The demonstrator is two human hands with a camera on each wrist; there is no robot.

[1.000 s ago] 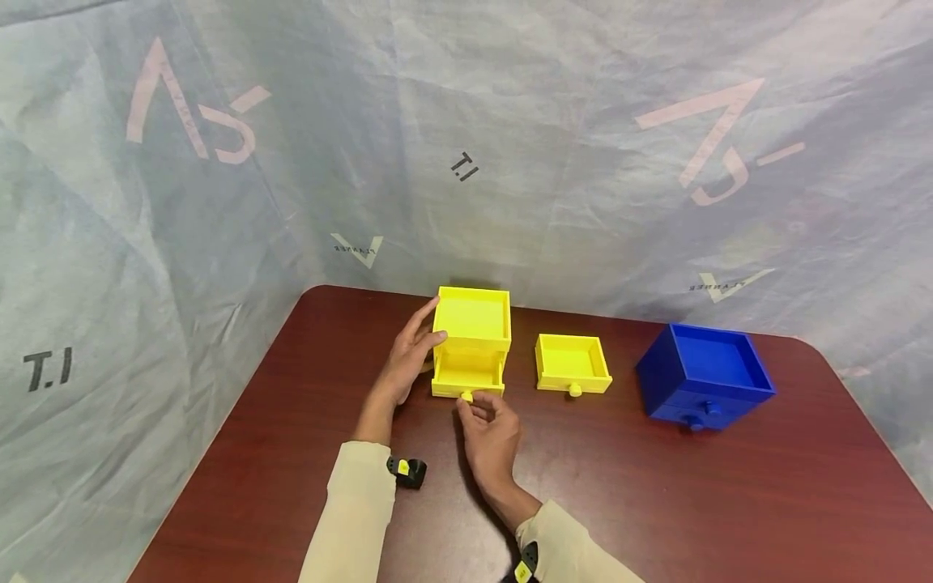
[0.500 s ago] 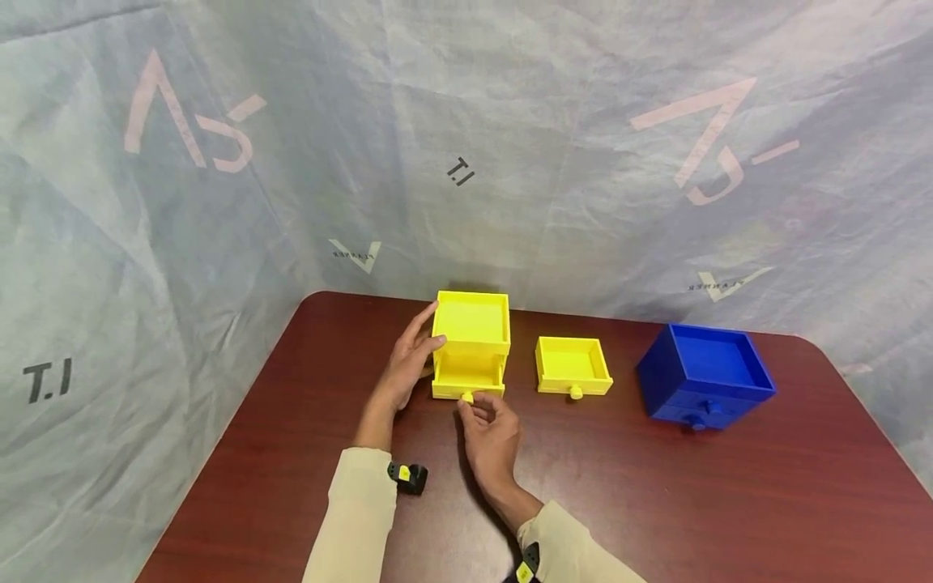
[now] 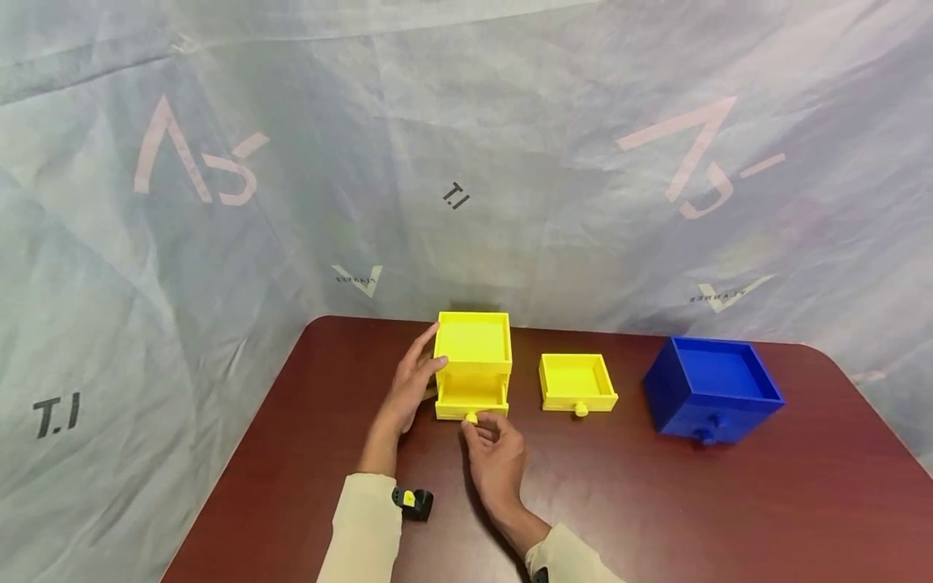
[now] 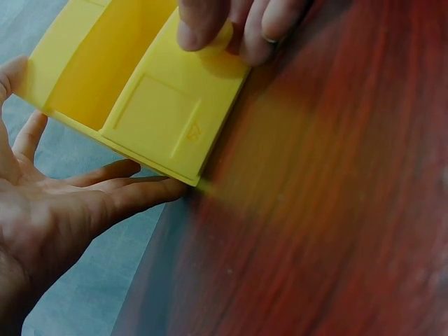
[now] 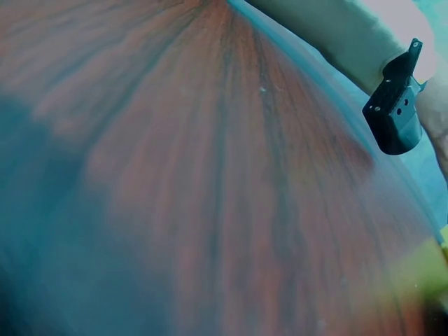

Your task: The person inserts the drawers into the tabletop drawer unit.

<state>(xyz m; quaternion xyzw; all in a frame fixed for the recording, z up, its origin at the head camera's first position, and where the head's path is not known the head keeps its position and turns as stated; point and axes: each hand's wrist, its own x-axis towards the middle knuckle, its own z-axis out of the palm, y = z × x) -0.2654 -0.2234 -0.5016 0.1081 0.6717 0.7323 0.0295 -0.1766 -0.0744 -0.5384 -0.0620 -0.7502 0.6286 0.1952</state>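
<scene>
A yellow mini drawer cabinet (image 3: pixel 474 340) stands near the back of the table, its upper slot without a drawer. My left hand (image 3: pixel 406 389) lies along the cabinet's left side, thumb at the front top edge. In the left wrist view its fingers (image 4: pixel 133 192) are nearly straight against the side wall. My right hand (image 3: pixel 499 461) pinches the round knob (image 3: pixel 471 418) of the lower drawer (image 3: pixel 452 411). How far that drawer stands out is hard to tell. A loose yellow drawer (image 3: pixel 579 402) sits on the table to the right.
A blue drawer cabinet (image 3: pixel 710 389) with two knobs stands farther right. Grey printed sheeting (image 3: pixel 510 202) hangs behind the dark red wooden table (image 3: pixel 656 502). The right wrist view shows mostly tabletop and a black wrist camera (image 5: pixel 395 115) on the left arm.
The whole scene sits lower in the head view as the head has tipped up. Both hands keep their places at the yellow cabinet; the drawer shows no clear movement.
</scene>
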